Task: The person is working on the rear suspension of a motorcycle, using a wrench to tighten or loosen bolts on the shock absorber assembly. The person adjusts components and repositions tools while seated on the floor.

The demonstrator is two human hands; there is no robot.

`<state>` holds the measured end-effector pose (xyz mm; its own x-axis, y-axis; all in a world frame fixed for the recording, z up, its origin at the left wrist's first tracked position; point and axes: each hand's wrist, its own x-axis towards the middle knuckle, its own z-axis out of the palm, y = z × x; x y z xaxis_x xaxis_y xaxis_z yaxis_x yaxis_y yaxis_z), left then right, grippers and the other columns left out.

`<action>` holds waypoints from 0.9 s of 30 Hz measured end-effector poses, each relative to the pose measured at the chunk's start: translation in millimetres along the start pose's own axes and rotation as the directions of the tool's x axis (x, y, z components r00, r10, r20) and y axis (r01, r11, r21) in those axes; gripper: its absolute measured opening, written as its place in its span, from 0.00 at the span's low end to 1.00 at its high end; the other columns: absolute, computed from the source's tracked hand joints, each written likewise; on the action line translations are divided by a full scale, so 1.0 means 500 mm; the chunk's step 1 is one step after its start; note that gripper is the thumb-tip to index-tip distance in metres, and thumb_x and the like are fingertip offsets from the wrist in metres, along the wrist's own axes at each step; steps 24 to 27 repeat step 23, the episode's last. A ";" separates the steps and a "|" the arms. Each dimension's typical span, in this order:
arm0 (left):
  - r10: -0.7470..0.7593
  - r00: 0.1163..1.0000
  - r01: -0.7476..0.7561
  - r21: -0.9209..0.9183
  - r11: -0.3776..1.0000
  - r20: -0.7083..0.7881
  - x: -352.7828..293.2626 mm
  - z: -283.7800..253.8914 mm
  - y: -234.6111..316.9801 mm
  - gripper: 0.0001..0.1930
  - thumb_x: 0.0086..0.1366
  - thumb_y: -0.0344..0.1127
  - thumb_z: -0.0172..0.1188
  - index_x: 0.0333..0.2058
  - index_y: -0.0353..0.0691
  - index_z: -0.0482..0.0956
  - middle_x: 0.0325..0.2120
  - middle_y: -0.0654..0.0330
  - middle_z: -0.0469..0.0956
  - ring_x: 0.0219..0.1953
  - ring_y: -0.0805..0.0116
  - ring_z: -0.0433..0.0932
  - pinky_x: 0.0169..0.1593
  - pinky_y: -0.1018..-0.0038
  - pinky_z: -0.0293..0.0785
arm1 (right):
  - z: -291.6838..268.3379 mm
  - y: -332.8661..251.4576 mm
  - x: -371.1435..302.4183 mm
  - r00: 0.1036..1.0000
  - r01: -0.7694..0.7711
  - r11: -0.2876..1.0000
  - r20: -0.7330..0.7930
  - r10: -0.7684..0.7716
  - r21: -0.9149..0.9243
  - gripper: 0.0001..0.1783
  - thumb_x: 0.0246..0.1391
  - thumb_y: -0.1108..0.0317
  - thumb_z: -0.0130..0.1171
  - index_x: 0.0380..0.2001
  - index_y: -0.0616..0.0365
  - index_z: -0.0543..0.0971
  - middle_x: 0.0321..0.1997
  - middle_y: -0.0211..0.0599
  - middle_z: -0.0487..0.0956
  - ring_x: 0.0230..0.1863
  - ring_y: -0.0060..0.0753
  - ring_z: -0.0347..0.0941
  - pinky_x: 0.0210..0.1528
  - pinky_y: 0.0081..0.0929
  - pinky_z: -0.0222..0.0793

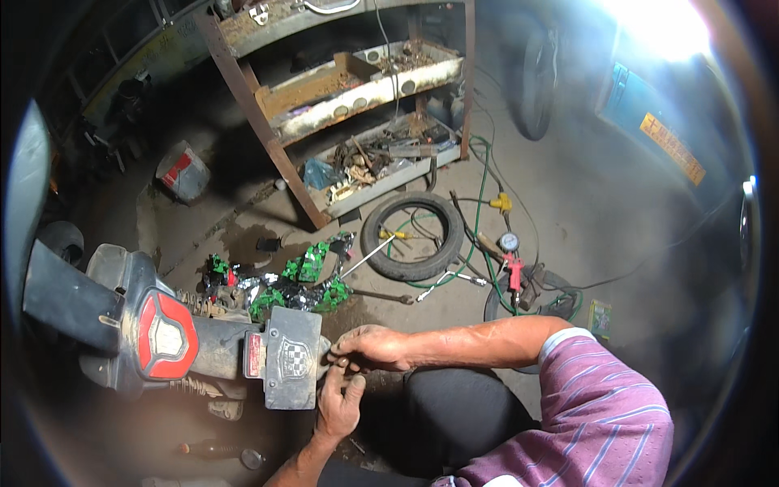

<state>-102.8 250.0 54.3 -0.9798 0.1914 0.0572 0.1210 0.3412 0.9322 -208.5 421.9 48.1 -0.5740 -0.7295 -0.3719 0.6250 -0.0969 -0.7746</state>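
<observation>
The rear of a motorbike fills the left, with a red tail light [166,334] and a grey plate holder [290,367] hanging behind it. My right hand [372,347] reaches in from the right, below a purple striped sleeve. Its fingertips are pinched together at the plate holder's right edge, on something small and dark that I cannot make out. My left hand [337,403] comes up from below, fingers raised against the same spot, just under the right hand. Whether it grips anything is hidden by the fingers.
A tyre [412,237] lies on the concrete floor ahead, with a green hose [480,213], a red-handled pressure gauge [511,261] and loose tools around it. Green wrappers [302,280] are heaped near the bike. A rusty shelf rack [357,89] stands behind. A bottle [217,448] lies at lower left.
</observation>
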 end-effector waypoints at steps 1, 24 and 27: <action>-0.020 1.000 0.021 -0.047 0.999 0.019 -0.004 -0.008 -0.005 0.27 0.76 0.50 0.59 0.58 0.30 0.73 0.43 0.50 0.83 0.42 0.59 0.83 0.48 0.65 0.78 | 0.004 0.001 -0.001 1.000 0.008 0.999 -0.009 -0.008 0.037 0.14 0.69 0.58 0.57 0.40 0.56 0.85 0.32 0.23 0.78 0.30 0.19 0.69 0.30 0.22 0.65; -0.779 0.460 0.282 -0.902 -0.327 0.426 -0.186 0.107 0.213 0.39 0.69 0.74 0.50 0.39 0.38 0.86 0.38 0.51 0.87 0.39 0.51 0.85 0.49 0.52 0.83 | 0.330 -0.016 -0.430 0.968 -0.194 0.825 -0.242 0.071 -0.531 0.27 0.71 0.45 0.51 0.59 0.52 0.80 0.51 0.53 0.85 0.56 0.53 0.81 0.58 0.44 0.75; -0.779 0.460 0.282 -0.902 -0.327 0.426 -0.186 0.107 0.213 0.39 0.69 0.74 0.50 0.39 0.38 0.86 0.38 0.51 0.87 0.39 0.51 0.85 0.49 0.52 0.83 | 0.330 -0.016 -0.430 0.968 -0.194 0.825 -0.242 0.071 -0.531 0.27 0.71 0.45 0.51 0.59 0.52 0.80 0.51 0.53 0.85 0.56 0.53 0.81 0.58 0.44 0.75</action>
